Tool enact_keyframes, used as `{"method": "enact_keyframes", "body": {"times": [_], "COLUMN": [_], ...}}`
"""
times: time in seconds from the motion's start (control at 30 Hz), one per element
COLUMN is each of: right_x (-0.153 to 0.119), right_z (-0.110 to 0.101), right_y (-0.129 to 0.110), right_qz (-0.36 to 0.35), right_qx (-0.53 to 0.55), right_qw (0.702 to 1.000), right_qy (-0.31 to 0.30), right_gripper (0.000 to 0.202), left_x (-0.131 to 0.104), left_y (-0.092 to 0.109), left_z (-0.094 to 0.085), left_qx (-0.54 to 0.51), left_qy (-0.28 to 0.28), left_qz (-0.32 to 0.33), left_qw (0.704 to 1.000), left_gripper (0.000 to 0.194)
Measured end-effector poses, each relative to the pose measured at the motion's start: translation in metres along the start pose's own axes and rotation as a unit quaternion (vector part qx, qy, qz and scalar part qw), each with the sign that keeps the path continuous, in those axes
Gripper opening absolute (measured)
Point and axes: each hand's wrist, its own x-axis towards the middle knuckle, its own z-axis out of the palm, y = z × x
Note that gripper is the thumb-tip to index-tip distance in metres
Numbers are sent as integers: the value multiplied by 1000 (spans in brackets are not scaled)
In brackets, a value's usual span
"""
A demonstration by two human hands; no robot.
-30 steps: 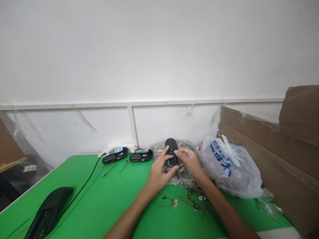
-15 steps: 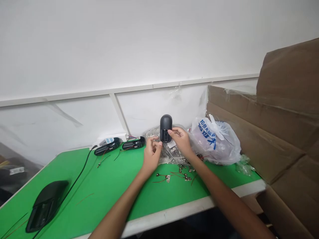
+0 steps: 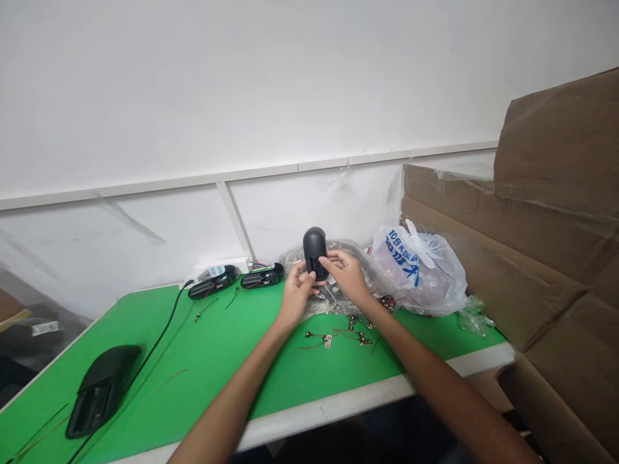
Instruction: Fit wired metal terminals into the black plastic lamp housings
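Observation:
A black rounded housing (image 3: 314, 243) with an open compartment in its lower half is held upright above the table. My left hand (image 3: 298, 291) grips its lower left side, thumb at the bottom edge. On its right side my right hand (image 3: 345, 274) holds it, thumb over the compartment. Behind and below the hands lies a clear plastic bag (image 3: 360, 258) of small metal parts. Small metal contacts with red wires (image 3: 327, 340) lie on the green table nearer to me.
Two black housings (image 3: 213, 283) with wires lie at the back left, by a white power strip (image 3: 244, 263). A larger black housing (image 3: 104, 386) sits front left beside a black cable. A white plastic bag (image 3: 435, 277) and cardboard (image 3: 546, 238) stand right.
The housing has moved slightly left and down in view. My left hand, whose fingers were beside it, now grips its lower edge. The view has shifted a little.

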Motion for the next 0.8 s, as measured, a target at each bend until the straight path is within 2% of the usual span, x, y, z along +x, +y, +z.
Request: {"method": "enact_keyframes", "body": {"times": [0.13, 0.2, 0.43, 0.6, 0.8], "right_x": [-1, -1, 8, 9, -2], "right_z": [-1, -2, -10, -7, 3], "right_y": [-1, -1, 9, 13, 9], "right_qz": [5, -2, -6, 53, 64], "right_qx": [-10, -16, -15, 56, 50], "right_qw": [1000, 1000, 998, 997, 994], "right_qy": [-14, -11, 55, -11, -79], "right_gripper": [31, 33, 39, 37, 33], "left_x": [0, 1, 11, 13, 10], "left_y": [-5, -7, -9, -9, -10], "left_z": [-1, -2, -14, -21, -16], "left_qx": [-9, -5, -1, 7, 31], "left_qy": [-40, -42, 17, 51, 37], "left_qz": [18, 40, 105, 113, 134], "left_qw": [999, 998, 994, 992, 990], "left_gripper": [66, 66, 70, 70, 70]}}
